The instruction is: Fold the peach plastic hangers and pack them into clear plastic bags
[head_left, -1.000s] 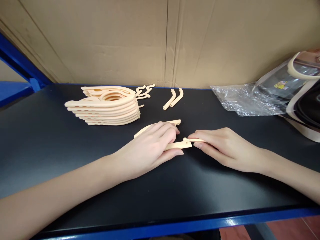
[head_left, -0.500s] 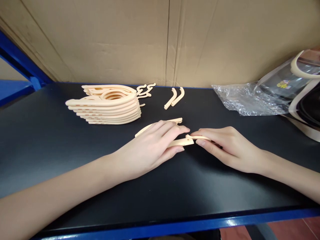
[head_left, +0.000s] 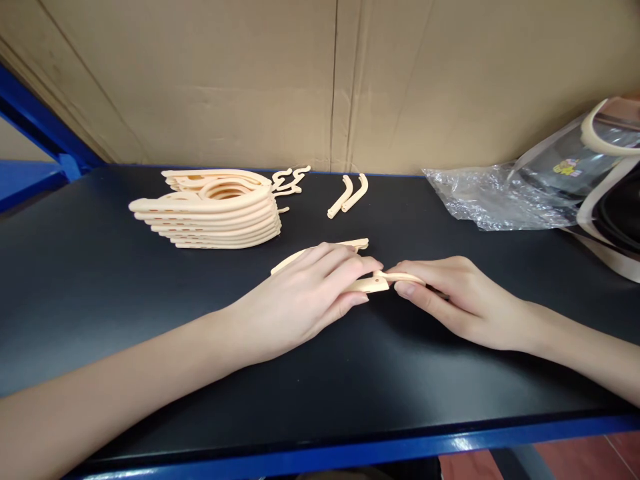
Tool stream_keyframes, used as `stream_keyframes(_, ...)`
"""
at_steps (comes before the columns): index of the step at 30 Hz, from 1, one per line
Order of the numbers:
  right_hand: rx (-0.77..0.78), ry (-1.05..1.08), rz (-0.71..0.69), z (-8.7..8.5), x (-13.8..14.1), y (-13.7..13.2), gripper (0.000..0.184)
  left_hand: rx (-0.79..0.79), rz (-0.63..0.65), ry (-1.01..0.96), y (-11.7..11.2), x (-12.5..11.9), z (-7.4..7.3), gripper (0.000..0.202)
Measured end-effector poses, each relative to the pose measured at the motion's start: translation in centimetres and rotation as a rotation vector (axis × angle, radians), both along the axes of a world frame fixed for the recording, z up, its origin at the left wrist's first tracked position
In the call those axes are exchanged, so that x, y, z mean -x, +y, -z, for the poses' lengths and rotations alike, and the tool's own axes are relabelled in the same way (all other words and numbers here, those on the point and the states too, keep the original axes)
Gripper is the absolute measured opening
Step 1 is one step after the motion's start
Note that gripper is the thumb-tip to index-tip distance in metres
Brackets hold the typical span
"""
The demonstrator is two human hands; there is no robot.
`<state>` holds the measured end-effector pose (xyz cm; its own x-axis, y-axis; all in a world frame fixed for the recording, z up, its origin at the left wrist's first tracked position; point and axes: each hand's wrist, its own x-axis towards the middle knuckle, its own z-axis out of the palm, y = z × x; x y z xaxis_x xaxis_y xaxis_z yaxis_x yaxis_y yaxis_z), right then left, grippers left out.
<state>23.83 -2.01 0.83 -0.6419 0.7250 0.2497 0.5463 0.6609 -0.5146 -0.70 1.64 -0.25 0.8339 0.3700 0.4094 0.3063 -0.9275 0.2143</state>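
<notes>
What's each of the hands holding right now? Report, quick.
Left hand: closed over a cream, bar-ended plastic piece.
Right hand: closed, pinching a slim, curved, cream plastic piece.

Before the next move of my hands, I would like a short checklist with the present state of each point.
1. Left hand grips the cream hanger frame: ok, thumb along the near edge.
2. Right hand pinches the slim curved piece: ok.
3. Slim piece's tip at the frame's end: ok.
4. The two firmly joined: cannot tell, contact too small to see.
5. Hanger stack apart from both hands: ok.
6. Clear plastic bag apart from the right hand: ok.
</notes>
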Motion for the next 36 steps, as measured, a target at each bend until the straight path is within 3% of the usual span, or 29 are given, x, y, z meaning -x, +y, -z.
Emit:
stream_keyframes(8,-0.054,-0.025,-0.026,0.01,-0.04,-0.11,0.018,0.018,0.016,-0.026,-0.04,0.01,-0.13,0.025)
stream_keyframes(21,-0.594,-0.221,-0.065,0.60,-0.19,-0.37,0.022,0.055,0.089,0.026,-0.06,0.06,-0.57,0.022)
stream_keyframes(30,-0.829,-0.352,-0.127,0.46,-0.04,-0.49,0.021,0.064,0.128,0.047,-0.25,0.18,-0.24,0.026)
stream_keyframes(36,-0.815,-0.341,-0.142,0.64,0.31,-0.40,0.026,0.086,0.123,0.044,-0.37,-0.04,-0.63,0.023)
